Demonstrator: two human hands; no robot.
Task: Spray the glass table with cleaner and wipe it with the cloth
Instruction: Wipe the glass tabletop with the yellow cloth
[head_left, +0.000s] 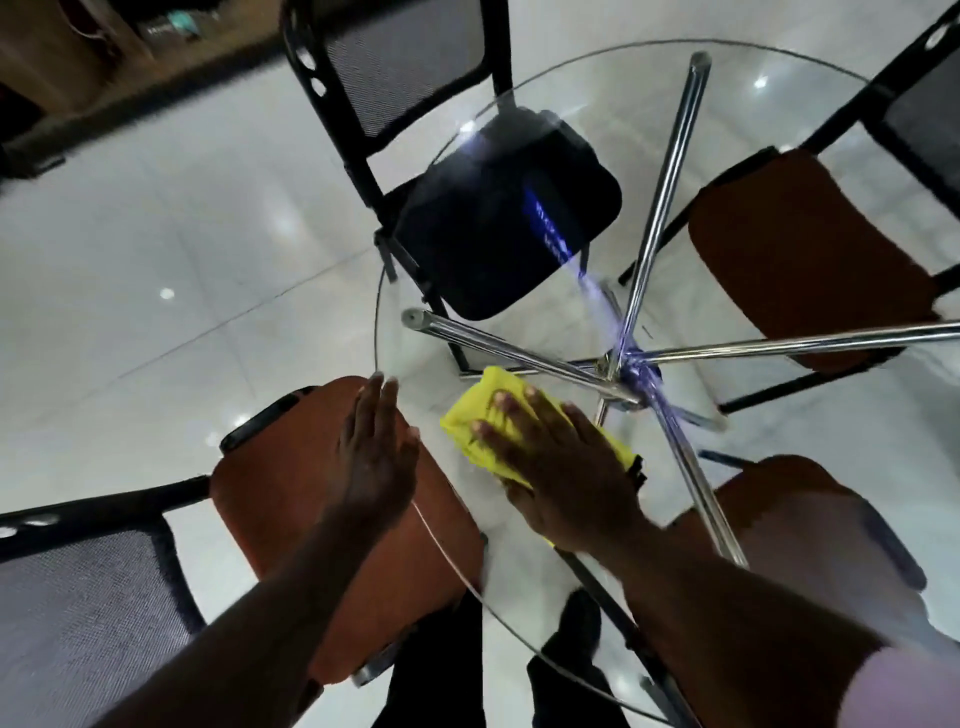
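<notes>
The round glass table (753, 67) fills the right of the head view, with chrome legs crossing beneath it. A yellow cloth (467, 415) lies on the glass near its left edge. My right hand (561, 467) presses flat on the cloth, fingers spread. My left hand (376, 457) hovers flat and empty at the table's left rim, fingers together and extended. No spray bottle shows clearly; a blurred blue streak (602, 291) runs across the glass near the centre.
Several chairs ring the table: a black-seated one (509, 218) at the far side, orange-seated ones at the left (291, 519), the right (810, 249) and the near right. White tiled floor (156, 260) spreads to the left. My feet show through the glass.
</notes>
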